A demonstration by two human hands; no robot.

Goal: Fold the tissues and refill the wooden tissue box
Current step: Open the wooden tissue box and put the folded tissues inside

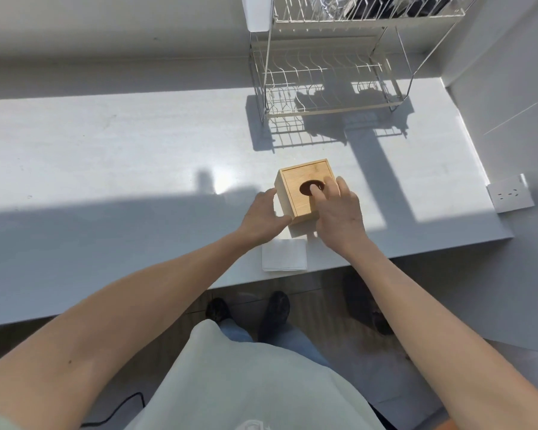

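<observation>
Two bare forearms reach out from the bottom of the view over a pale shirt, toward a white counter (106,144) whose near edge carries a folded white tissue (284,255) lying flat. Just beyond the tissue stands the wooden tissue box (295,193), upright with its oval opening on top; the left hand (263,214) is loosely open and pressed against the box's left side, while the right hand (339,209) rests on the lid with fingers (316,191) spread and one dipping into the opening. Farther back, a white wire dish rack (333,63) stands against the wall, and a white wall socket (511,193) sits to the right.
</observation>
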